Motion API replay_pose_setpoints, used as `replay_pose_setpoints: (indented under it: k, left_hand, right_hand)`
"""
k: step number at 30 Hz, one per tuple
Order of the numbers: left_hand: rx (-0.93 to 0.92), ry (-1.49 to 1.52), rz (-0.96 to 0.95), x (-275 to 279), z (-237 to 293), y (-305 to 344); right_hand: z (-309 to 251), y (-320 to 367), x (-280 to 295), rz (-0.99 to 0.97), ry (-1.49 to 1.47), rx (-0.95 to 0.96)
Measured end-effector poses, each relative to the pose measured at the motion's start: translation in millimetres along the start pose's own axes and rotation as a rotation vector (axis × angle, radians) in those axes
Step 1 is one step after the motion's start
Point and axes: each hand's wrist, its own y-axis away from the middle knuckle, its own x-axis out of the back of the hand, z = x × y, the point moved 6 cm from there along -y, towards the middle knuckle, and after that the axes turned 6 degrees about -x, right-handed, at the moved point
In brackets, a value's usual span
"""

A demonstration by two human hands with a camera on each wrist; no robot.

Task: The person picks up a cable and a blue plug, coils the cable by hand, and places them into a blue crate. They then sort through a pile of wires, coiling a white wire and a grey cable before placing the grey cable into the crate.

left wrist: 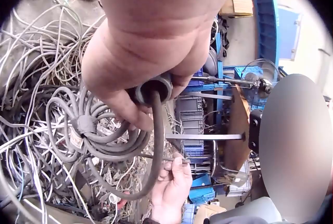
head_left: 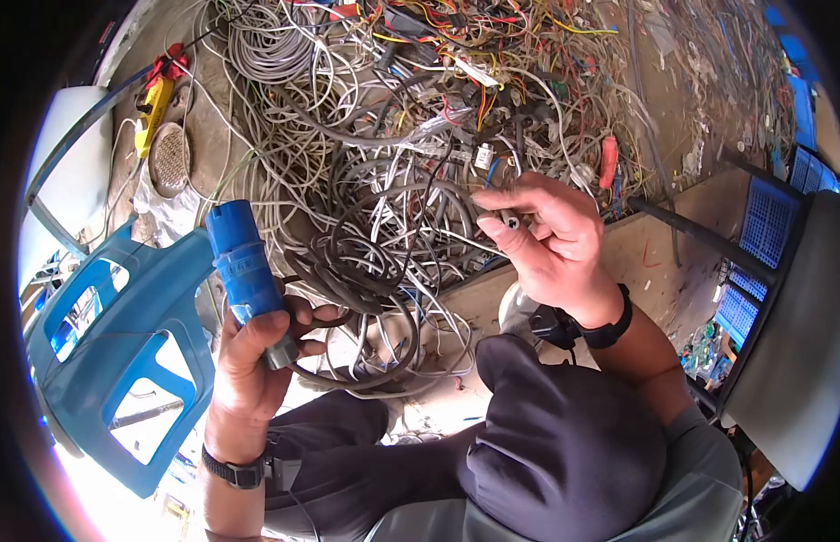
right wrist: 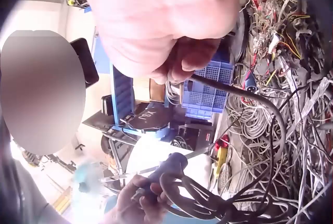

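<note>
A blue industrial plug [head_left: 239, 256] with a grey collar stands tilted in my left hand [head_left: 246, 366], thumb and fingers curled round its lower part. From its collar runs a thick grey cable [left wrist: 156, 151], bundled into a coil [left wrist: 112, 148] with a wrap around it. The coil hangs beside the left hand, over the wire pile. Out to the right, my right hand [head_left: 564, 239] pinches the cable's free end [head_left: 512, 222] between thumb and fingers. In the right wrist view the cable [right wrist: 234, 90] curves away from those fingers toward the pile.
A large tangle of grey wires [head_left: 275, 45] covers the floor ahead, with red and yellow wires farther back. A blue plastic stool [head_left: 113, 352] stands at left, near a yellow-and-red tool [head_left: 154, 108]. Blue crates [head_left: 770, 217] and a dark metal frame [head_left: 709, 237] are at right.
</note>
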Motion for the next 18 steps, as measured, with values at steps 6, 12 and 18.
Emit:
replay_pose_setpoints:
  k: [6, 12, 18]
  left_hand:
    - [-0.016, 0.034, 0.01, -3.7, 3.7, 2.9]
    - [-0.03, 0.019, 0.018, -2.8, 9.2, 7.5]
    - [-0.254, 0.056, -0.059, 19.9, 69.8, 33.9]
  right_hand:
    - [-10.0, 1.7, 2.0, -0.008, -0.022, -0.005]
    - [11.0, 3.2, 1.4, 0.035, -0.05, -0.264]
    - [80.4, 12.8, -4.3, -0.232, 0.49, -0.615]
